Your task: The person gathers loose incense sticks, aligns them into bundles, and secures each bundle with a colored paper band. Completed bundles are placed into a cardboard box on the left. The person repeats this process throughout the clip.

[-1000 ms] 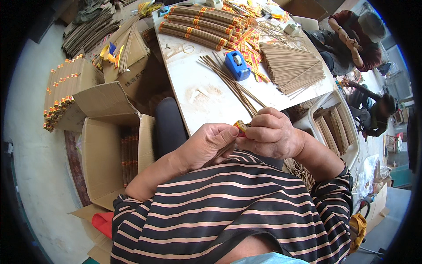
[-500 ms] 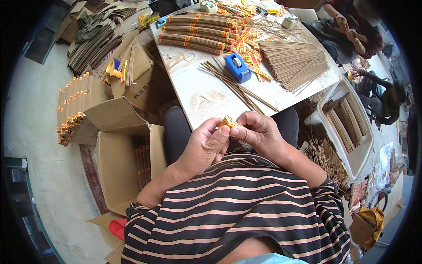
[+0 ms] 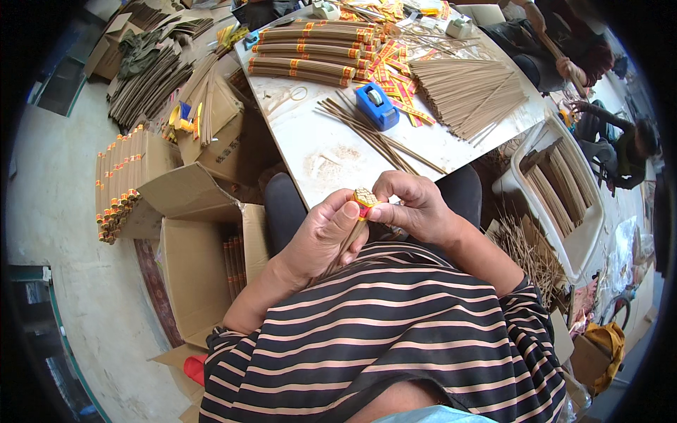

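In front of my chest, my left hand [image 3: 319,238] is closed round a bundle of thin brown incense sticks [image 3: 364,194], its tip end facing up. A red and yellow paper band circles the bundle near that end. Pressed against the band from the other side are the thumb and fingers of my right hand [image 3: 417,213]. The lower part of the bundle slopes down behind my left fingers and is partly hidden. Beyond my hands on the white table [image 3: 328,185] lie several loose incense sticks [image 3: 377,141] and a blue tape dispenser [image 3: 377,107].
Banded bundles [image 3: 303,62] are stacked at the table's far left, beside scattered paper bands [image 3: 402,84] and a fan of sticks [image 3: 469,95]. An open cardboard box [image 3: 194,275] stands at my left, a white bin [image 3: 587,243] at my right. Another person's hand [image 3: 570,70] holds sticks at far right.
The bundle has turned in my hands, so its tips and some of its shaft now show. My right fingers have lifted slightly. The other person's hands have moved with their sticks.
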Demonstrator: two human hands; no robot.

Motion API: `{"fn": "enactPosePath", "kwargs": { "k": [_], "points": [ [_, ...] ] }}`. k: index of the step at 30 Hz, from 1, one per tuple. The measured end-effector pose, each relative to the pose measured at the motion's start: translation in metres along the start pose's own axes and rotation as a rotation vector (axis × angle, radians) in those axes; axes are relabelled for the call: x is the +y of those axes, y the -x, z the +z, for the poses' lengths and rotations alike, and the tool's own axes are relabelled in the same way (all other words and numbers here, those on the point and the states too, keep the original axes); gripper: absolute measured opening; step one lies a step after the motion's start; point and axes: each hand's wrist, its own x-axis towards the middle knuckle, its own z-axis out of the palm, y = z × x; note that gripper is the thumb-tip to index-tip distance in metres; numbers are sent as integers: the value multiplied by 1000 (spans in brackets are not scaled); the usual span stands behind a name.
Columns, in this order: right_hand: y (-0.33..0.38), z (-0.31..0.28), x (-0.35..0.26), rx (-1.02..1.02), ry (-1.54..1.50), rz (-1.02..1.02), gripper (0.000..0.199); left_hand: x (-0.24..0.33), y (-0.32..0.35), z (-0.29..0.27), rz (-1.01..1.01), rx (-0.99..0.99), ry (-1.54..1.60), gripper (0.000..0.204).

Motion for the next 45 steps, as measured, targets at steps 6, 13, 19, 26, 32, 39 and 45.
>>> {"fn": "enactPosePath", "kwargs": {
  "k": [6,13,19,26,32,39,45],
  "points": [
    [-6,-4,-8,-9,0,-56,32,1,-4,-6,-54,-196,111,41],
    [-1,-1,-10,94,167,-111,29,2,-7,1,126,-9,-248,47],
    [0,0,-21,125,221,-125,29,8,0,-4,194,-46,-541,47],
    [-6,-10,-20,40,330,-156,32,19,-2,4,-47,-129,-272,42],
    [-14,-13,-7,-20,135,-45,35,9,-7,-6,-96,-94,-83,34],
    [-64,-66,79,319,-133,486,26,18,-14,-21,12,89,-103,42],
    [-116,-107,127,200,383,873,23,19,-12,-22,40,146,-157,33]
  ]
}}
